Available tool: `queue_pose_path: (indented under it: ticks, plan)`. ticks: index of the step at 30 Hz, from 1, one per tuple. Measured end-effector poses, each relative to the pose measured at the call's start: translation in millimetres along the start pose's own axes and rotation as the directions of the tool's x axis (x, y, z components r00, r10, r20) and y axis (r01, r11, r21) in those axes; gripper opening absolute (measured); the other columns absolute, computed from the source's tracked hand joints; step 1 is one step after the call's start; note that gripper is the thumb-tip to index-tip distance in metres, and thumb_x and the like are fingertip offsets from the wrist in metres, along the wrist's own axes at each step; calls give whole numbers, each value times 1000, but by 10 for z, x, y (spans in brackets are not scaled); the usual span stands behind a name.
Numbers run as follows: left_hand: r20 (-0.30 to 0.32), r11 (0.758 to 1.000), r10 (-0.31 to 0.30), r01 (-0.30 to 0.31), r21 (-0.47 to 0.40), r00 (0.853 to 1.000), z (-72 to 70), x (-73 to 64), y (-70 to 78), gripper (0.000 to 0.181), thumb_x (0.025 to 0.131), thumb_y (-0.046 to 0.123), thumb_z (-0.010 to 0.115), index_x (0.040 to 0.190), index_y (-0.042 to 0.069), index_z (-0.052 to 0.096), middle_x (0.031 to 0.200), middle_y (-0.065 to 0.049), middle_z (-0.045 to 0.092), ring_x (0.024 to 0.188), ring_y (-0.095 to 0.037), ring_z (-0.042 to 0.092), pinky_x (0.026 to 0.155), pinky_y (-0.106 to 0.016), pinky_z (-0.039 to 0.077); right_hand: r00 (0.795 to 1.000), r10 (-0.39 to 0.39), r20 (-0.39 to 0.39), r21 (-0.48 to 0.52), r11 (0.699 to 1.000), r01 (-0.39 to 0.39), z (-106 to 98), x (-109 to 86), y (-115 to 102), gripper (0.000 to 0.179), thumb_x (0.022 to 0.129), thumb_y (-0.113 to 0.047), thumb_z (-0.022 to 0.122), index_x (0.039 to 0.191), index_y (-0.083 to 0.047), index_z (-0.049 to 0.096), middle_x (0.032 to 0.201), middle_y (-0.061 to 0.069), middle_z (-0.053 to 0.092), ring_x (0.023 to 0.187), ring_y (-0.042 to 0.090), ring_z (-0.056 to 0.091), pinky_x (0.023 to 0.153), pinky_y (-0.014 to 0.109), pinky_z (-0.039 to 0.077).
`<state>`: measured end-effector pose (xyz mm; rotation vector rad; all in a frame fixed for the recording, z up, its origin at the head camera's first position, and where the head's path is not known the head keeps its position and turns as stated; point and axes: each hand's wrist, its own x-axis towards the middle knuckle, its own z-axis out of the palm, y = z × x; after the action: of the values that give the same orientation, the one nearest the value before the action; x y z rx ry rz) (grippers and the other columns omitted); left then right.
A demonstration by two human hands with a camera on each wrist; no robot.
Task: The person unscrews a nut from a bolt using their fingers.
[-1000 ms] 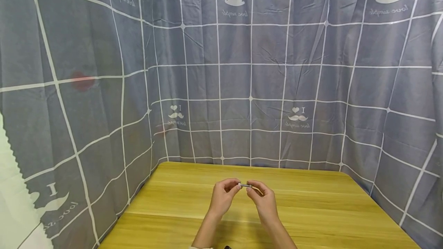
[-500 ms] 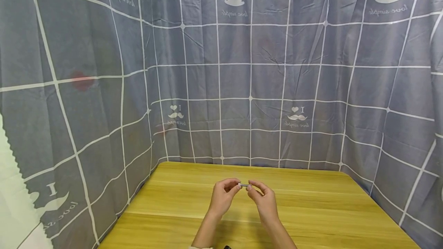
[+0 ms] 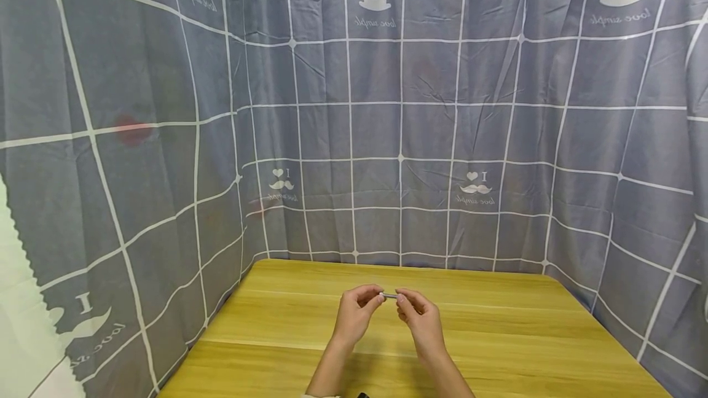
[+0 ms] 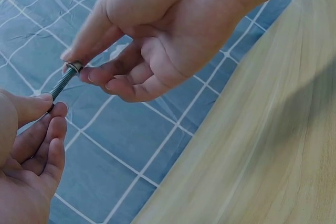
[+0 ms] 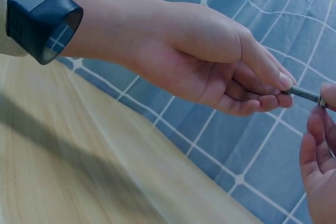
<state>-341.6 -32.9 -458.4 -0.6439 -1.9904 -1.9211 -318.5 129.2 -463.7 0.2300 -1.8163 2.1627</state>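
Between both hands, a small threaded metal bolt (image 3: 389,296) is held level above the table. My left hand (image 3: 354,317) pinches one end between thumb and fingertips. The right hand (image 3: 421,319) pinches the opposite end, where the left wrist view shows a wider metal collar, like a nut or washer, on the bolt (image 4: 63,83). In the right wrist view the bare thread of the bolt (image 5: 304,94) shows between the fingertips of the left hand (image 5: 215,64) and the right hand (image 5: 321,166). Fingertips hide both tips of the bolt.
A yellow wood-grain table (image 3: 265,318) lies beneath the hands. Grey checked curtain (image 3: 431,134) hangs behind it and along both sides. The left wrist wears a black band-like device (image 5: 42,19) below a cream sleeve.
The right thumb and fingers have shifted slightly around the bolt's right end, now covering the collar that showed there earlier in the head view. The left hand keeps nearly the same place.
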Motion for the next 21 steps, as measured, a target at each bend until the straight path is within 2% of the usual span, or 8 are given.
queue_pose_path:
  ticks: [5, 8, 12, 18, 21]
  plan:
    - [-11, 999, 2, -2, 38, 1000, 19, -9, 21, 11, 97, -4, 68, 106, -6, 74, 97, -19, 74, 81, -9, 64, 75, -24, 50, 1000, -16, -24, -26, 1000, 15, 0, -1, 4, 30, 101, -11, 69, 125, 6, 69, 108, 10, 68, 93, 16, 61, 86, 32, 55]
    - [-14, 999, 0, 1, 37, 1000, 26, -33, 114, 11, 97, -5, 68, 106, -7, 74, 97, -19, 73, 81, -10, 64, 75, -24, 50, 999, -31, -27, -25, 999, 31, 3, -2, 7, 33, 100, -7, 69, 130, 7, 65, 113, 13, 66, 95, 17, 63, 84, 31, 55]
    - [-15, 1000, 6, -5, 30, 1000, 30, -71, 237, 11, 97, -4, 68, 105, -8, 74, 97, -18, 73, 82, -17, 65, 75, -24, 50, 999, -27, -32, 3, 1000, 27, 13, -6, 2, 38, 100, -7, 69, 134, 8, 59, 112, 16, 63, 95, 17, 65, 83, 29, 55]
    - [-14, 1000, 18, -18, 14, 1000, 22, -97, 334, 10, 96, -6, 68, 104, -8, 73, 97, -22, 72, 84, -26, 66, 75, -24, 50, 999, 10, -38, 28, 1000, -9, 25, 5, 4, 31, 102, -14, 68, 119, 12, 63, 99, 10, 62, 88, 19, 62, 82, 29, 56]
    - [-12, 1000, 18, -18, 13, 1000, 18, -97, 329, 10, 96, -6, 68, 104, -8, 73, 98, -24, 72, 85, -26, 67, 75, -24, 50, 999, 9, -34, 28, 1000, -8, 18, 2, 5, 26, 102, -9, 68, 118, 12, 64, 102, 12, 64, 90, 21, 63, 84, 31, 56]
